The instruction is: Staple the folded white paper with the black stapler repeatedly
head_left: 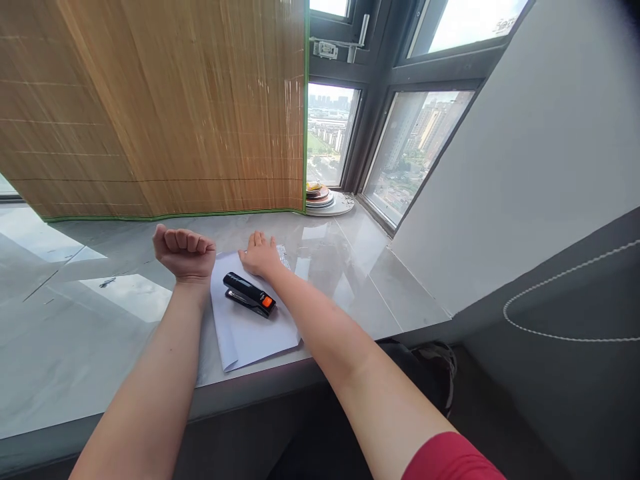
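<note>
A black stapler [247,295] with an orange-red square near one end lies aslant on white paper [260,337] that looks folded or stacked. My left hand [185,255] is closed in a fist just left of the paper, with nothing showing from between the fingers. Over the paper's far edge, my right hand [260,256] lies palm down, fingers apart, beyond the stapler and not touching it. Crinkled clear plastic [283,256] shows at this hand's right side, partly hidden by it.
The glossy grey sill [350,293] ends at a front edge near me. A bamboo blind [200,113] hangs behind it. Plates [330,203] are stacked in the window corner. A small scrap [107,283] lies on the left. A white beaded cord [530,333] loops at right.
</note>
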`<state>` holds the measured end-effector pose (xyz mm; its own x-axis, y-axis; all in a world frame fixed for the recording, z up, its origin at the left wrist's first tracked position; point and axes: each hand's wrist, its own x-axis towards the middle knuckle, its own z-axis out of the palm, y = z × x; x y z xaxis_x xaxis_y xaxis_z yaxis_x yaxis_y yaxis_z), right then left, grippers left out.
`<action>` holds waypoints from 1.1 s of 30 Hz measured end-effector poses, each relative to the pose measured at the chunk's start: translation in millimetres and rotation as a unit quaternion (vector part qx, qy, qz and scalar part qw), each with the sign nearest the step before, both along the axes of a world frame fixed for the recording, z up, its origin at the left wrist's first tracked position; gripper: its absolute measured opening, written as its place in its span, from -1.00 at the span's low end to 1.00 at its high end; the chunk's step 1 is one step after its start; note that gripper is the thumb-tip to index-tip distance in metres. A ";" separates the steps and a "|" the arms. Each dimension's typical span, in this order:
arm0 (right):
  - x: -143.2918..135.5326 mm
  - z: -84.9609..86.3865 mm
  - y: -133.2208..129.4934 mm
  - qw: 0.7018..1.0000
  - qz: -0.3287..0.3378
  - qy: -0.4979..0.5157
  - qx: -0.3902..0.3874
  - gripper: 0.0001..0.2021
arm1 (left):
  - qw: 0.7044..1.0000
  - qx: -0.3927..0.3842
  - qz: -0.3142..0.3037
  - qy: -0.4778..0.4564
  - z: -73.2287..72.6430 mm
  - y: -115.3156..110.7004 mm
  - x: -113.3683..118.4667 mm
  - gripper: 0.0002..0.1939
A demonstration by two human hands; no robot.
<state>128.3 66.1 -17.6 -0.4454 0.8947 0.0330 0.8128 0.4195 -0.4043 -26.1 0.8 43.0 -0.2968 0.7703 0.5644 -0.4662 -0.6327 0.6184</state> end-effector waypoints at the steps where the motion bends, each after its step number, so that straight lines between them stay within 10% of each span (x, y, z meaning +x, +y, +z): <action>1: -6.1 0.5 -1.5 1.000 0.002 0.002 0.000 -0.21 | 1.000 -0.008 0.002 0.007 0.4 0.4 0.3 -0.28; 6: -9.7 14.8 -13.3 0.995 0.022 0.035 0.094 -0.38 | 1.000 -0.001 -0.007 0.013 0.2 1.8 1.8 -0.26; 12: -11.1 23.2 -29.4 0.955 0.278 0.010 0.106 -0.71 | 0.999 -0.022 0.007 0.023 -1.9 2.8 3.3 -0.20; 23: 29.9 -1.4 -35.9 0.977 0.200 0.052 0.055 -0.67 | 0.998 -0.051 -0.039 0.005 -8.7 4.7 7.8 -0.25; 33: 124.8 -2.0 -34.4 0.985 0.106 0.132 0.031 -0.69 | 0.935 -0.228 -0.263 0.071 -16.9 9.8 46.6 -0.28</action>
